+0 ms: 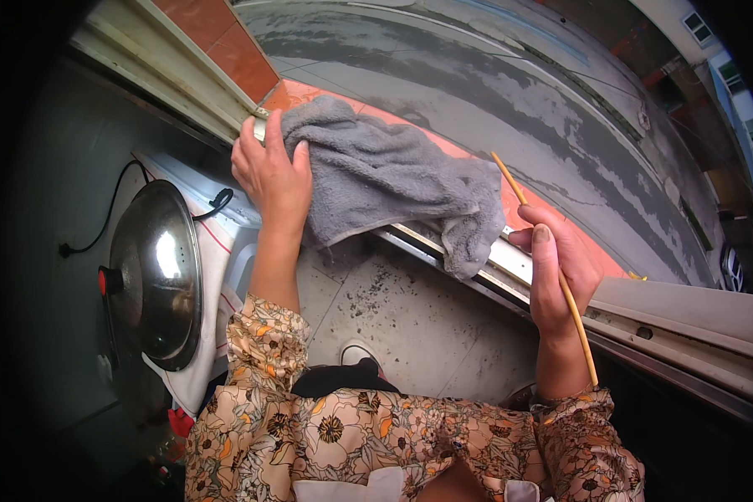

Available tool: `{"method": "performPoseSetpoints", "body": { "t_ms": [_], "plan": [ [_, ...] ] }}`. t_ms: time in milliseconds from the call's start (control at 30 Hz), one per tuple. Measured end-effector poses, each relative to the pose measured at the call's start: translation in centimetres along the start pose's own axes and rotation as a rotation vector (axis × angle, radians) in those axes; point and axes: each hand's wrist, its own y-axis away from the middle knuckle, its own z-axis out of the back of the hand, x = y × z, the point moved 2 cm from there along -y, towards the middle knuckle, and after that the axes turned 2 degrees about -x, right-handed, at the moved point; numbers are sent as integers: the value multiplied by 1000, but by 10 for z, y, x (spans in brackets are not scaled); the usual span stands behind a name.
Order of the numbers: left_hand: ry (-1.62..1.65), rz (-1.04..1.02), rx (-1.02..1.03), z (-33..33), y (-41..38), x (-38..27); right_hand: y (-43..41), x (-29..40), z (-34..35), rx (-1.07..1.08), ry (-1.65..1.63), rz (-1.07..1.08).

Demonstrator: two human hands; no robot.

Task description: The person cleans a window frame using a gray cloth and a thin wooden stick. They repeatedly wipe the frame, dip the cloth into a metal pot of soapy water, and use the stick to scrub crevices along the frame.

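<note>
A grey terry cloth (pixel 383 169) lies bunched over the window sill and the metal window track (pixel 514 263), one end hanging down on the inner side. My left hand (pixel 273 166) rests at the cloth's left end by the window frame, fingers spread, thumb touching the cloth; whether it grips any of it cannot be told. In my right hand (pixel 558 270) is a thin wooden stick (pixel 571 301), held between thumb and fingers right of the cloth. The stick's upper tip points at the cloth's right edge, and its lower end reaches my sleeve.
A wok with a domed metal lid (pixel 157 270) stands at the left on a white cloth, a black cable beside it. Dark crumbs (pixel 376 295) are scattered on the tiled floor below the track. Orange tiles (pixel 527 194) edge the outer sill, with a street far below.
</note>
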Motion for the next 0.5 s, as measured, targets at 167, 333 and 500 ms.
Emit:
{"method": "performPoseSetpoints", "body": {
  "t_ms": [167, 333, 500],
  "plan": [
    [-243, -191, 632, -40, 16, 0, 8, -12, 17, 91, 207, 31],
    [-26, -339, 583, -35, 23, -27, 16, -30, 15, 150, 256, -98],
    [340, -497, 613, -34, 73, -93, 19, -37, 2, 256, 475, -29]
  ]
}}
